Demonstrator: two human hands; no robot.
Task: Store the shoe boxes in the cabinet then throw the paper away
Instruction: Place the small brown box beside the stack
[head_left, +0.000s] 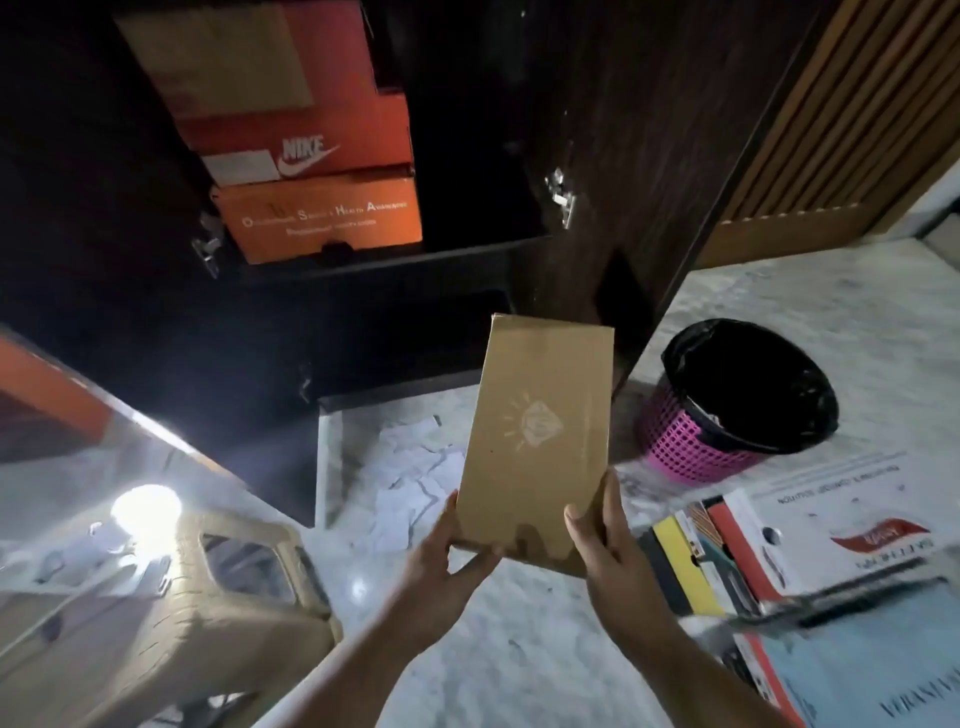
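Note:
I hold a plain brown cardboard shoe box (537, 431) in front of me, above the floor, its long side pointing toward the cabinet. My left hand (441, 566) grips its near left corner and my right hand (605, 545) grips its near right edge. The dark wooden cabinet (467, 156) stands open ahead. Stacked on its shelf are an orange Nike box (296, 140) and an orange box with white lettering (322, 215). Crumpled white paper (410, 483) lies on the floor below the cabinet.
A pink mesh bin with a black liner (737, 395) stands on the marble floor to the right. More shoe boxes (810, 545) lie at the lower right. A beige plastic stool (208, 597) is at the lower left. The open cabinet door (649, 182) stands to the right.

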